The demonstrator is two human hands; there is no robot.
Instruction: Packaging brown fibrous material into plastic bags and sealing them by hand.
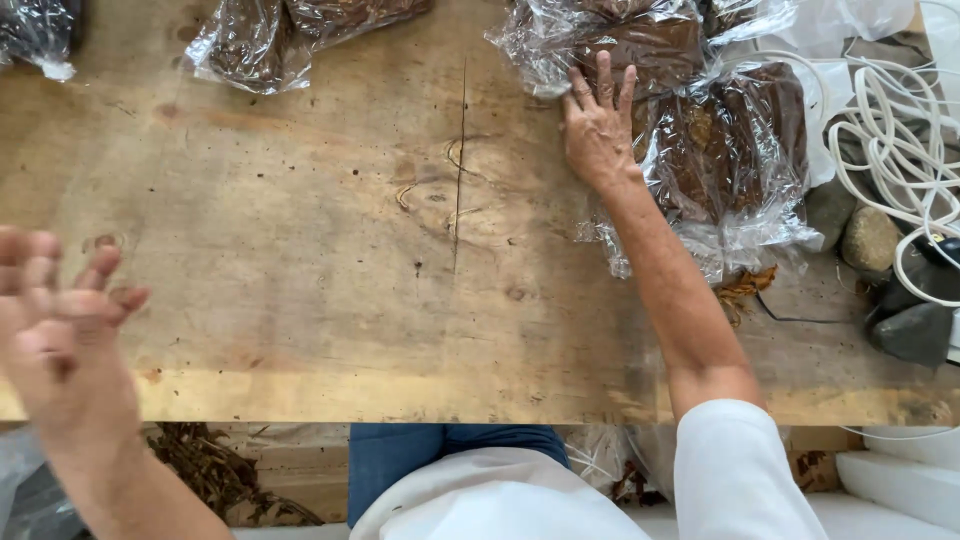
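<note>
Right hand (pixel 598 128) stretched forward across the wooden surface (pixel 330 250), palm down, fingers (pixel 603 75) spread and laid flat on the edge of a clear plastic bag (pixel 640 45) packed with dark brown leaf material; nothing is pinched, the hand only rests on the wrap. A second bag (pixel 735 150) of the same brown stuff lies just beside the wrist, on its right, touching the first bag. Left hand (pixel 62 330) raised at the near left edge of the surface, blurred, fingers loosely spread and slightly curled, empty, touching nothing. Two more filled bags (pixel 265 35) sit at the far edge, left of centre, well apart from either hand; a corner of another bag (pixel 35 35) shows at the far left. A coil of white cord (pixel 890 140) lies at the right end of the surface, with a rounded stone (pixel 872 238) and a dark stone (pixel 912 330) near it. Loose brown leaf scraps (pixel 745 285) lie under the second bag's near edge. White sleeve (pixel 730 470) on the right arm.
</note>
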